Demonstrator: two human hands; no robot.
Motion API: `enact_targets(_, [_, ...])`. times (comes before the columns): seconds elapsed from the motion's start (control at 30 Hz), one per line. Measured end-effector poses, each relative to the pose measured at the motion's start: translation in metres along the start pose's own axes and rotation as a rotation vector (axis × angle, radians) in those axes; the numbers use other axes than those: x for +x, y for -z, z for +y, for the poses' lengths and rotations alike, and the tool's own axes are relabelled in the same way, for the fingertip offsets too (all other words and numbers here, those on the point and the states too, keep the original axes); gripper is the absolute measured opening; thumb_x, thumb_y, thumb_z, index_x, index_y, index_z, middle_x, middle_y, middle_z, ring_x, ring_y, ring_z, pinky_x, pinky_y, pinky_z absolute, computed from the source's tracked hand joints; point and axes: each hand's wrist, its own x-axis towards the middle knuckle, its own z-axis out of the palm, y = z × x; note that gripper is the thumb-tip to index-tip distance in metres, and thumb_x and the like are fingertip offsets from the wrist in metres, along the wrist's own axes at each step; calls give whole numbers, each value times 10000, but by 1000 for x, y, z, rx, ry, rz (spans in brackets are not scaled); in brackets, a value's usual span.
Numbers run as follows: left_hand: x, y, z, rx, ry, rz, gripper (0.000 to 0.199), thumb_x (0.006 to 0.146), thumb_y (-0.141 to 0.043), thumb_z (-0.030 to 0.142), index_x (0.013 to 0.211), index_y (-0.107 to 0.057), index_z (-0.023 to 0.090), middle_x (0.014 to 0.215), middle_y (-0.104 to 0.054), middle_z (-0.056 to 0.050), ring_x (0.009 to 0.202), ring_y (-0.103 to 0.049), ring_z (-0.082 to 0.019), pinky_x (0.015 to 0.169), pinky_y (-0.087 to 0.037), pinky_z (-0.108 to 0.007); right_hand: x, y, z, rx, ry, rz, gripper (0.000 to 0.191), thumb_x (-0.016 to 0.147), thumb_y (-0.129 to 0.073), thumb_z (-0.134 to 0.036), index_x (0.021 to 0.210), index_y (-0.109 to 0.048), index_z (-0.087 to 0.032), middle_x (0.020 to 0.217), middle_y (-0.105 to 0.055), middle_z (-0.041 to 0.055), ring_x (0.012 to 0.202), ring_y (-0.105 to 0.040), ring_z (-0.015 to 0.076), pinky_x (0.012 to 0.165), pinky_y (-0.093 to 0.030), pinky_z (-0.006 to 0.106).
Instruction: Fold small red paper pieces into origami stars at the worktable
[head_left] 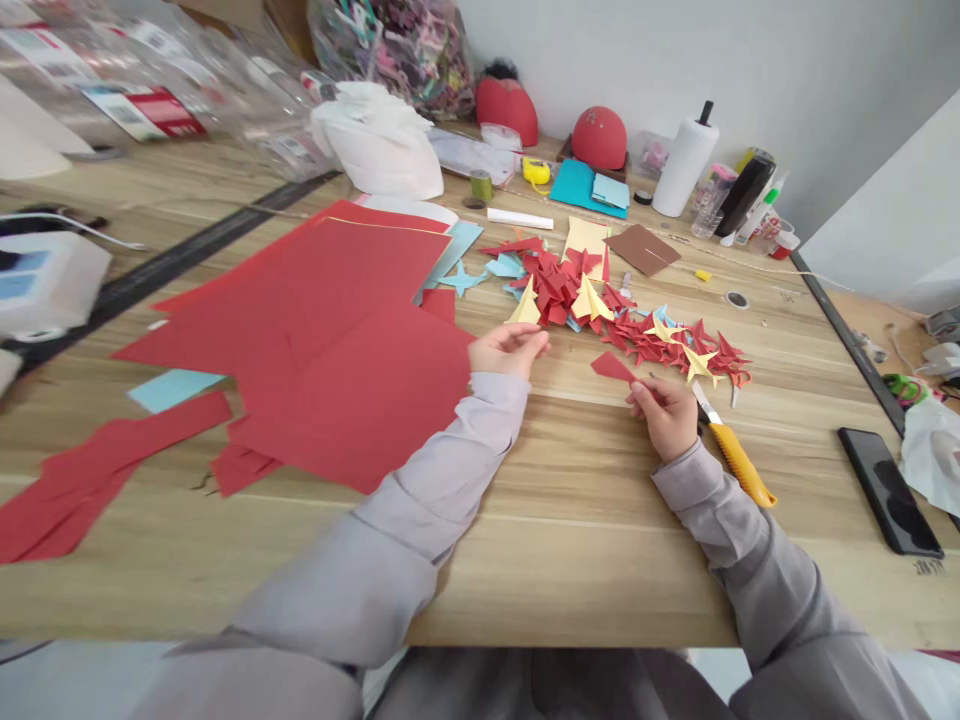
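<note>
My right hand (666, 412) pinches the lower end of a small folded red paper (612, 366), which points up and left above the wooden table. My left hand (510, 350) is beside the right edge of the large red sheets (360, 390), its fingers bent and thumb near the fingertips; whether anything is between them is too small to tell. Beyond both hands lies a heap of folded red paper pieces (553, 288), with yellow ones (591, 300) and light blue ones (463, 280) among them. A yellow-handled knife (739, 462) lies just right of my right hand.
Red strips (112, 455) lie at the left. A black phone (891, 490) is at the right. Brown paper (643, 249), blue sheets (589, 188), a white bottle (685, 165) and a white bag (382, 140) are along the back. A white device (56, 280) stands far left.
</note>
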Motion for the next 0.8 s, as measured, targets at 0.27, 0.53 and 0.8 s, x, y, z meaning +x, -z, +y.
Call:
enact_targets(0.27, [-24,-7,-2,70,91,-548,318,504,-779,319,731,-678,120,696,-692,-53,626,-627,-145,641,-519,-277,-9,-5,-12,64,54,-299,260,789,-580,-394,864,-691,-171,589,-640,23,479,-558,117,458,-455,228])
enact_targets(0.53, [-35,-6,-7,55,246,-692,319,576,-749,366,734,-670,101,577,-673,-42,530,-636,-160,568,-539,-295,-5,-4,-14,248,-71,-190,227,748,-638,-374,821,-683,-165,574,-631,11,443,-536,104,434,-453,231])
enact_targets(0.8, [-27,-5,-8,-91,430,-788,507,534,-763,453,876,-670,90,713,-715,-84,679,-685,-220,683,-563,-374,2,-2,-16,423,-203,-82,206,658,-723,-346,671,-663,-149,498,-622,-3,376,-507,83,380,-414,205])
